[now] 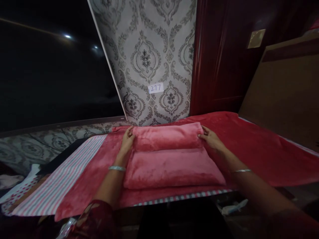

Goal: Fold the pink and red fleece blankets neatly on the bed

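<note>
A pink-red plush blanket (171, 167) lies folded into a thick rectangle in front of me. Its far part is raised as a rolled fold, held at both ends. My left hand (128, 137) is closed on the fold's left end, thumb on the near side. At the right end, my right hand (208, 136) pinches the corner between thumb and fingers. Beneath the folded blanket a larger red plush cloth (251, 149) spreads out to both sides. Each wrist wears a bracelet.
A striped cloth (64, 176) covers the table's left part. A large dark television screen (54, 66) stands at the back left. Behind is patterned wallpaper (147, 39) with a paper label (156, 88) reading 277. A big cardboard sheet or box (286, 89) leans at the right.
</note>
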{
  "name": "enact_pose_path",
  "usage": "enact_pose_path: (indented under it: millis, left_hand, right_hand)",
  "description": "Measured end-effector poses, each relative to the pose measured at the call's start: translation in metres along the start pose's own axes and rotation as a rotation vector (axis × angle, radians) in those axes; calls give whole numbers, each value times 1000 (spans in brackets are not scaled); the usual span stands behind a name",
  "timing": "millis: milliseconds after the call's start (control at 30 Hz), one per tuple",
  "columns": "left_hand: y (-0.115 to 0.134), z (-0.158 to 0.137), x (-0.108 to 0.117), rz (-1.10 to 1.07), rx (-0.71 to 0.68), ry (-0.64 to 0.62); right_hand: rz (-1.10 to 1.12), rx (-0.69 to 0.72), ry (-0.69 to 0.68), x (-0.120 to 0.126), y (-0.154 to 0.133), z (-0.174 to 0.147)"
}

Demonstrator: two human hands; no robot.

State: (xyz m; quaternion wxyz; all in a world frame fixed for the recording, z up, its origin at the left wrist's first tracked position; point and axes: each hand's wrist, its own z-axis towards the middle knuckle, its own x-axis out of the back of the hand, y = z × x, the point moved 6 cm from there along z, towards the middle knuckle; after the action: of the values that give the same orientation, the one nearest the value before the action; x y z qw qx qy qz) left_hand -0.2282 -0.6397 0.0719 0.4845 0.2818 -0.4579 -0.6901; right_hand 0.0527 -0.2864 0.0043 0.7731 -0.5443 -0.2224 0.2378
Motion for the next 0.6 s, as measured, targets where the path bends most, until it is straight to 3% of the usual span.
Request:
enact_pose_path:
  millis: [133,300,433,600]
  left_hand:
    - [5,-54,31,1,54,-122]
    - [8,-114,53,273,75,-224]
    - [4,-136,50,359,57,-293]
    - [1,-145,54,472,-72,-195]
  right_hand:
    - [-69,161,-81,22,0,-64]
    - [-390,362,-134,34,14,-127]
    - [-557,514,-94,32,6,-141]
    - [-580,596,-104,36,-14,-144]
